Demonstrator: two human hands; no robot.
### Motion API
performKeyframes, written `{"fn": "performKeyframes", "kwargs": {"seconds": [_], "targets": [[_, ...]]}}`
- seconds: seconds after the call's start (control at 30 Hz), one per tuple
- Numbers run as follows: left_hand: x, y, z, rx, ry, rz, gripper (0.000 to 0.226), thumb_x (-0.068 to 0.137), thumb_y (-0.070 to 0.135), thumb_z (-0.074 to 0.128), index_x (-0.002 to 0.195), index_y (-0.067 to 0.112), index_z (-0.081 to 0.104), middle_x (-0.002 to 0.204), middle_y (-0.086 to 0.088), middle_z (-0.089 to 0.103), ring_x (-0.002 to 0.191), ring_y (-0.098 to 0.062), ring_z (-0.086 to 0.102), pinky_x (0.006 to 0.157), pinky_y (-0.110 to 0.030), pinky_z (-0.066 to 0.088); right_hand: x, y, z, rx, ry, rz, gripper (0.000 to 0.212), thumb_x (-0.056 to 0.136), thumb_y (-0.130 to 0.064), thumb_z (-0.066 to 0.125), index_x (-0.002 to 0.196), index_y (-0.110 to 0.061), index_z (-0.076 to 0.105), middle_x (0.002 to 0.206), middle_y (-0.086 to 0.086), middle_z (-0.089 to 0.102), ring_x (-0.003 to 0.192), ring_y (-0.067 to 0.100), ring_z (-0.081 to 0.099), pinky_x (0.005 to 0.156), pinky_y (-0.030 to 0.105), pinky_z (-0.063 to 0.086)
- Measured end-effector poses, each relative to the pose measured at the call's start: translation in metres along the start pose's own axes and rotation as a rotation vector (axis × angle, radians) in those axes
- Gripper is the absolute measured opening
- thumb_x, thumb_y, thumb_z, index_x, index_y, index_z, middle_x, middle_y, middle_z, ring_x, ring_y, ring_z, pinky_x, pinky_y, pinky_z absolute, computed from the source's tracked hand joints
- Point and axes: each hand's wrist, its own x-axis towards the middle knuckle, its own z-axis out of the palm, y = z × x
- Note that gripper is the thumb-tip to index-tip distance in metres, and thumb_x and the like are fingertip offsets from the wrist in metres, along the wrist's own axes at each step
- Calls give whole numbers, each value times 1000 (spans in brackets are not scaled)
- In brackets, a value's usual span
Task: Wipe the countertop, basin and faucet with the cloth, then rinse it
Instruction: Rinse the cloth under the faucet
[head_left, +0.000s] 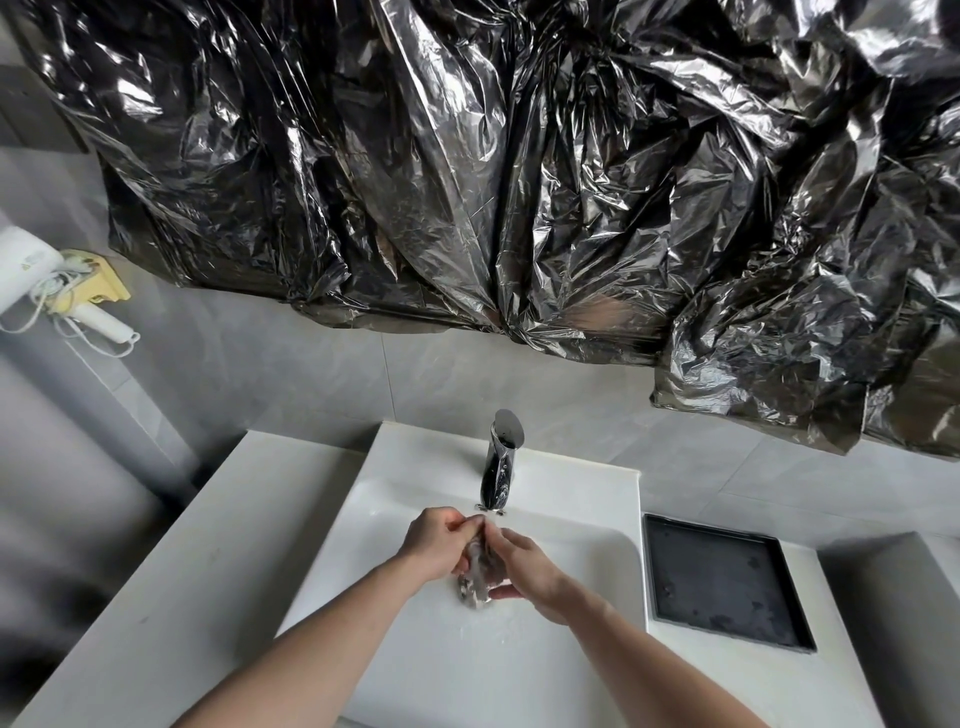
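Your left hand (434, 543) and right hand (530, 569) both grip the bunched grey cloth (477, 574) (wet-looking, twisted between them) over the white basin (582, 551), just below the chrome faucet (500, 462). A black tray (727, 587) sits on the countertop (171, 571).

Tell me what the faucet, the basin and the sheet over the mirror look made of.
Faucet: likely chromed metal, mirror-bright reflections. Basin: probably glazed ceramic or moulded resin, smooth glossy white. Sheet: thin black plastic film, crinkled with sharp glints.
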Motion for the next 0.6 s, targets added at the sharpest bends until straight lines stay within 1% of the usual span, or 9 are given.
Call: {"fn": "performKeyframes", "kwargs": {"seconds": [0.07, 0.13, 0.2, 0.27, 0.33, 0.4, 0.47, 0.53, 0.6], "targets": [[3, -5, -1, -34, -17, -16, 33, 93, 40, 66, 75, 13, 66, 71, -9, 72, 57, -23, 69, 61, -37, 63, -1, -5, 3, -15, 49, -36, 53, 109, -52, 34, 75, -18, 57, 62, 2, 58, 50, 10, 51, 60, 25, 46], [3, -5, -1, -54, -26, -29, 24, 97, 35, 61, 89, 15, 70, 89, -12, 74, 71, -28, 73, 64, -38, 64, -1, -7, 5, -39, 125, -82, 57, 111, -40, 33, 64, -15, 52, 49, -4, 50, 41, 7, 41, 49, 20, 36], [1, -3, -1, -126, -61, -25, 18, 100, 30, 57, 109, 19, 68, 105, -8, 71, 80, -26, 72, 62, -31, 61, 3, -3, 4, -29, 177, -124, 56, 112, -29, 32, 67, -6, 57, 49, 3, 56, 40, 12, 45, 46, 23, 34], [-4, 0, -1, -194, -126, -6, 25, 99, 25, 59, 124, 24, 62, 118, 2, 64, 86, -21, 70, 64, -26, 58, 9, 4, 1, -10, 235, -119, 56, 111, -28, 31, 74, -2, 64, 56, 13, 59, 42, 17, 47, 44, 21, 34], [-5, -2, 2, -168, -187, 31, 34, 96, 22, 63, 129, 27, 59, 124, 9, 61, 90, -18, 70, 67, -24, 59, 15, 11, -2, 28, 286, -88, 58, 111, -32, 32, 73, -3, 66, 59, 16, 59, 43, 18, 46, 42, 22, 33], [-4, -7, 7, -110, -237, 78, 33, 92, 20, 67, 124, 31, 63, 119, 7, 66, 81, -18, 71, 64, -25, 58, 18, 17, -5, -3, 282, -49, 60, 111, -36, 32, 79, 1, 67, 59, 15, 63, 43, 18, 49, 41, 22, 33], [-1, -13, 12, -41, -214, 107, 23, 86, 26, 69, 106, 38, 69, 106, 2, 70, 73, -20, 72, 62, -32, 59, 16, 16, -6, -16, 276, -46, 58, 111, -37, 33, 83, -2, 69, 59, 15, 65, 42, 18, 52, 40, 20, 34], [4, -16, 18, 50, -116, 107, 8, 80, 36, 71, 87, 38, 68, 93, 3, 72, 75, -19, 72, 73, -41, 61, 13, 17, -7, -44, 286, -58, 52, 111, -36, 36, 78, -11, 67, 56, 7, 65, 41, 12, 53, 42, 17, 36], [3, -9, 19, 131, 8, 118, 12, 84, 33, 70, 74, 36, 64, 81, 8, 71, 79, -14, 69, 81, -36, 58, 12, 16, -9, -66, 313, -73, 44, 110, -37, 41, 78, -15, 63, 53, -5, 62, 42, 1, 51, 47, 15, 38]]}}
